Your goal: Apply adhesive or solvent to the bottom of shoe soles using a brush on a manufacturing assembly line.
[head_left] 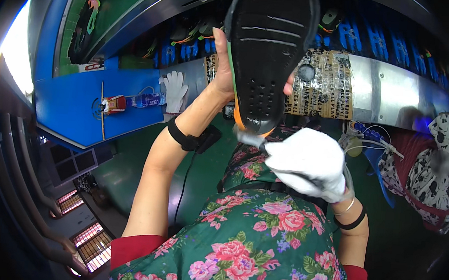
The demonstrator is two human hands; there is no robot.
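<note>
Head view: at the top centre, the left hand grips a black-soled shoe, while the white-gloved right hand is closed around a small brush by the shoe's lower end. A metal ledge patched with brown tape spans the upper right. A blue table fills the left, above green floor; spotted cloth hangs at far right.

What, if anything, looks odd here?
The hands don't match: the right hand wears a white glove, but the left hand, holding the black-soled shoe, is bare. Another glove lies at the edge of the blue table. Patchy brown tape on the metal ledge looks improvised.
</note>
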